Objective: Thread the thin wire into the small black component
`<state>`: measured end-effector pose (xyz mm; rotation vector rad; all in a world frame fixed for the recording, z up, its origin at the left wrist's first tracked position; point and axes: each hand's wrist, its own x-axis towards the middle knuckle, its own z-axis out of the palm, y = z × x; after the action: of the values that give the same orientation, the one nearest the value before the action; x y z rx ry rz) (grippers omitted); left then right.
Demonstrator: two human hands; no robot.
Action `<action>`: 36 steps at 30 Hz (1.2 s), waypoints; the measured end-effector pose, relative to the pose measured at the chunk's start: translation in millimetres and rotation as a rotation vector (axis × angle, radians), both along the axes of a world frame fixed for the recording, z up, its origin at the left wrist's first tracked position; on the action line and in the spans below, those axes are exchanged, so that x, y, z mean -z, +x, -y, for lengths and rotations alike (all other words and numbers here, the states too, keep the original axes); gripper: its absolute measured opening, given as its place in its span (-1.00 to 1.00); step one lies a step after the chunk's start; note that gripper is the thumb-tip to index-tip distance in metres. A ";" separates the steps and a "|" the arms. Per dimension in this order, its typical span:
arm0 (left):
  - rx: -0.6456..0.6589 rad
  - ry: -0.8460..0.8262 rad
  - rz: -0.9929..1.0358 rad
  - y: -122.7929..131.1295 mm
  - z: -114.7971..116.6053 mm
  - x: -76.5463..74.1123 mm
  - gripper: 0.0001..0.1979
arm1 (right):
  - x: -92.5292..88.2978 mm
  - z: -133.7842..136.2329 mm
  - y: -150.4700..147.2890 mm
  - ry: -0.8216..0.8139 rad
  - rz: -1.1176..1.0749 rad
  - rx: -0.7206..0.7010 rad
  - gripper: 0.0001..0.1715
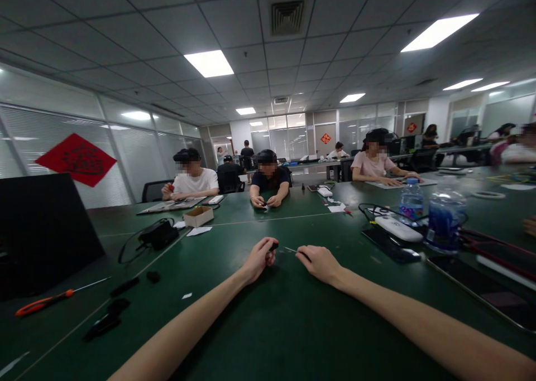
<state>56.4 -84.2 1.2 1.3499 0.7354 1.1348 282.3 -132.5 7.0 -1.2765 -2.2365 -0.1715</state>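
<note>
Both my arms stretch forward over the green table [276, 325]. My left hand [258, 258] is curled closed around a small black part [273, 246] that shows at its fingertips. My right hand [319, 261] is pinched closed on a thin tool [293, 251], whose fine metal tip points left towards the black part. The two hands are close together and rest on the table top.
An orange-handled screwdriver [46, 301] and small black pieces [104, 324] lie at the left near a black panel [42, 230]. Water bottles [444, 218], a white device [397, 228], phones and cables sit at the right. A small cardboard box [198, 216] and several seated people are beyond.
</note>
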 end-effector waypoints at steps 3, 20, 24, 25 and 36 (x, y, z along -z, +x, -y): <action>0.013 0.028 -0.012 1.3 1.1 -1.3 -0.57 | 0.6 -0.3 -0.1 0.001 -0.004 -0.018 -0.59; 0.068 0.029 -0.096 1.5 -0.1 0.7 -0.59 | -0.9 2.4 -1.9 0.071 0.074 -0.197 -0.63; 0.039 0.042 -0.144 1.9 0.3 0.3 -0.57 | -0.4 1.5 -1.6 0.076 0.076 -0.202 -0.64; 0.044 0.043 -0.145 1.7 0.1 0.6 -0.57 | -0.6 1.5 -1.6 0.077 0.077 -0.204 -0.64; 0.064 0.088 -0.150 -0.1 -1.6 3.8 -0.56 | -3.3 5.4 -3.1 0.133 0.241 -0.220 -0.64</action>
<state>56.3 -82.5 -2.6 1.5349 0.7515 1.0330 279.2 -137.9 10.3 -0.9748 -2.5034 -0.4026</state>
